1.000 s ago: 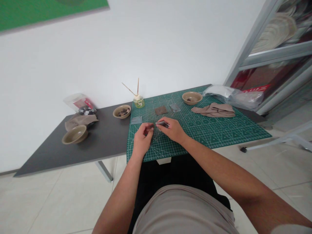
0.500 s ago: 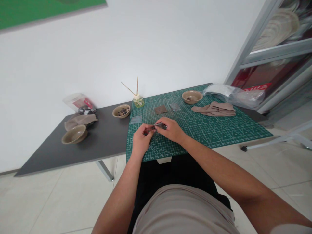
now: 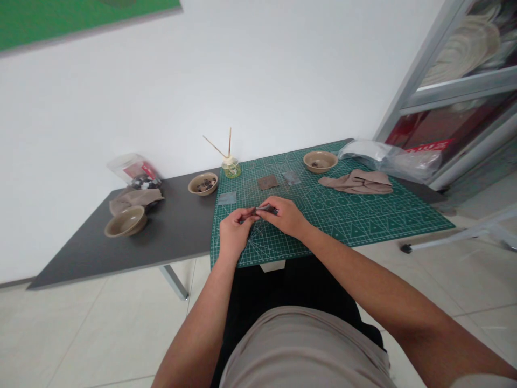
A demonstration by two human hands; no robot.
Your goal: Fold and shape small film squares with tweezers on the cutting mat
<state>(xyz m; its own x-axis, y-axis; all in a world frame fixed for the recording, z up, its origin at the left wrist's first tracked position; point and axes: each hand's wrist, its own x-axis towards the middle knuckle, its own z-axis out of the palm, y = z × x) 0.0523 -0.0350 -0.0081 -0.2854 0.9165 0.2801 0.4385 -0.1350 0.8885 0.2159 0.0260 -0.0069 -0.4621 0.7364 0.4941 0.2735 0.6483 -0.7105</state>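
Observation:
Over the front of a green cutting mat (image 3: 343, 215), my two hands meet fingertip to fingertip. My right hand (image 3: 288, 216) pinches a small folded grey sheet (image 3: 267, 208), its kind unclear. My left hand (image 3: 234, 231) is closed, thumb against fingers, on a small dark piece mostly hidden by the fingertips. The sheet touches or nearly touches that piece. Beyond the hands lie a brown square sheet (image 3: 267, 182), a grey square (image 3: 291, 178) and a pale grey-blue rectangle (image 3: 227, 198).
A bowl (image 3: 210, 192) of small dark and tan pieces stands left of the mat, by a reed diffuser (image 3: 232, 168). Another bowl (image 3: 330, 166) and a brown cloth (image 3: 359, 182) are at right. Far left are a bowl (image 3: 131, 228), a cloth (image 3: 131, 200) and a plastic bag (image 3: 133, 167).
My fingers have shifted slightly, and the left ones now cover more of the small dark piece. The view has moved a little; the other things lie as before.

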